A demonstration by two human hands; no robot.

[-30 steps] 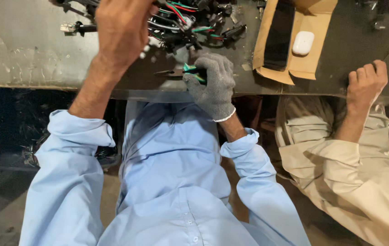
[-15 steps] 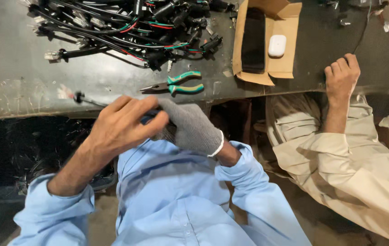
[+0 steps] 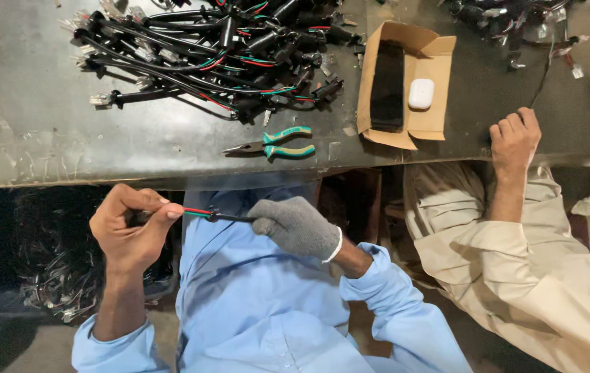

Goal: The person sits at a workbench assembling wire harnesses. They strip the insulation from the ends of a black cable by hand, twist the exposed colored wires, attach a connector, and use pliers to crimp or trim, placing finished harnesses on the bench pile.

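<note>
My bare left hand [image 3: 131, 226] pinches one end of a short wire piece [image 3: 206, 214] with red and green strands and a black sleeve. My right hand [image 3: 295, 224], in a grey knit glove, grips the black end of the same wire. Both hands are below the table's front edge, over my light blue shirt. Green-handled pliers [image 3: 274, 143] lie on the grey metal table [image 3: 39, 141] just above my hands. A pile of black wire harnesses [image 3: 212, 48] with coloured strands and connectors sits farther back.
An open cardboard box [image 3: 405, 83] holds a black flat object and a small white case. At the right a person in beige clothing rests a hand [image 3: 514, 135] on the table edge. More wires [image 3: 516, 21] lie at the far right; a heap of wire [image 3: 53, 290] lies below left.
My hands came down from the table to my lap. The pliers now lie on the table. A wire piece is stretched between my two hands, which have moved apart.
</note>
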